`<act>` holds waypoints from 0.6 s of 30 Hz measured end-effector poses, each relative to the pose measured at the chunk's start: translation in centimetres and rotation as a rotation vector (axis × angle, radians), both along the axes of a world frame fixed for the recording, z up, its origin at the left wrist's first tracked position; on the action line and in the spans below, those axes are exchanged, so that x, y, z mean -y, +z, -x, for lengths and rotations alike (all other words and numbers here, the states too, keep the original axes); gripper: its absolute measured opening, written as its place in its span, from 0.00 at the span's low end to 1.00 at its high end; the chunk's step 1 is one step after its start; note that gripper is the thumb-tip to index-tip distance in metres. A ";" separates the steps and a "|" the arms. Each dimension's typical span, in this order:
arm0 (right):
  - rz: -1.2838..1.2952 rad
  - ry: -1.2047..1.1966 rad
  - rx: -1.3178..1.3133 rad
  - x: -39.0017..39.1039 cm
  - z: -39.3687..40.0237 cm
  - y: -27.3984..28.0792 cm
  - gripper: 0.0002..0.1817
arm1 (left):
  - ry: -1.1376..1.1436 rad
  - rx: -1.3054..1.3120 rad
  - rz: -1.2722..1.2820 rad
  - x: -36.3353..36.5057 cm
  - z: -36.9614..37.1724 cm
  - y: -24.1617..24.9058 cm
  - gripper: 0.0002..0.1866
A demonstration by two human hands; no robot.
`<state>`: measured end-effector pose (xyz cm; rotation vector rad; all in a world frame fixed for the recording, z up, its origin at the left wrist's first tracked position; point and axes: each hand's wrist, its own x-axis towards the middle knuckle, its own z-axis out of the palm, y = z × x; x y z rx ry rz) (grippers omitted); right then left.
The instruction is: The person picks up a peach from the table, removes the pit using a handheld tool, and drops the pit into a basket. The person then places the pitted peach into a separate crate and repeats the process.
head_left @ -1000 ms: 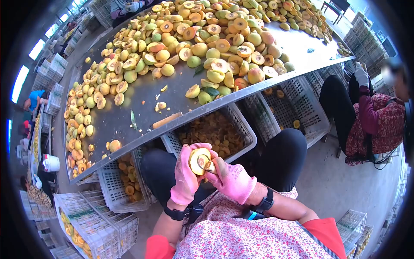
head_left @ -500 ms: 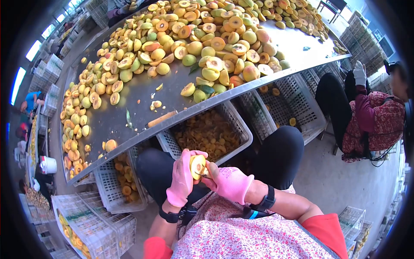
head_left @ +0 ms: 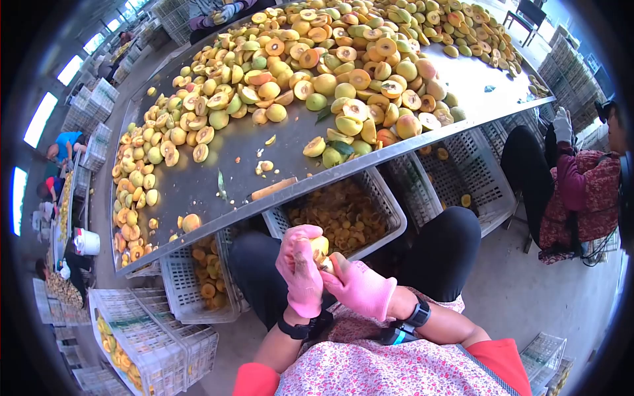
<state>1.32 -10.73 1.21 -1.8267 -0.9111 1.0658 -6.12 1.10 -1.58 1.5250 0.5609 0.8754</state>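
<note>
My left hand (head_left: 302,270), in a pink glove with dirty fingertips, is closed around a halved yellow peach (head_left: 319,247). My right hand (head_left: 361,285), gloved in pink too, is closed with its thumb and fingers right at the lower edge of the fruit. A small pale piece shows between the two hands; I cannot tell what the right fingers grip. Both hands are over my lap, in front of a crate (head_left: 396,221) of cut peach pieces. Above them is the metal table (head_left: 218,191), heaped with halved peaches (head_left: 264,92).
A wooden stick (head_left: 274,189) lies by the table's raised front edge. Another crate of peach pieces (head_left: 173,280) stands under the table at left, and a crate (head_left: 485,185) at right. Stacked crates (head_left: 158,343) stand lower left. A person (head_left: 581,191) sits at right; gloved hands (head_left: 228,12) show across the table.
The view has shifted, so the table appears further right and lower. My left hand has turned, showing more of its back and less of the peach's cut face.
</note>
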 end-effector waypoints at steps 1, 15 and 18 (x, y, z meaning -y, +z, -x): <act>-0.010 0.023 -0.096 0.1 -0.1 0.2 0.21 | -0.001 -0.004 0.000 -0.1 0.2 0.1 0.18; -0.014 0.113 -0.437 0.3 0.1 -0.8 0.22 | -0.300 -0.139 0.117 -2.8 1.0 0.8 0.38; 0.089 0.128 -0.531 0.3 -0.2 -0.5 0.23 | -0.308 -0.086 0.155 -2.2 1.2 0.2 0.39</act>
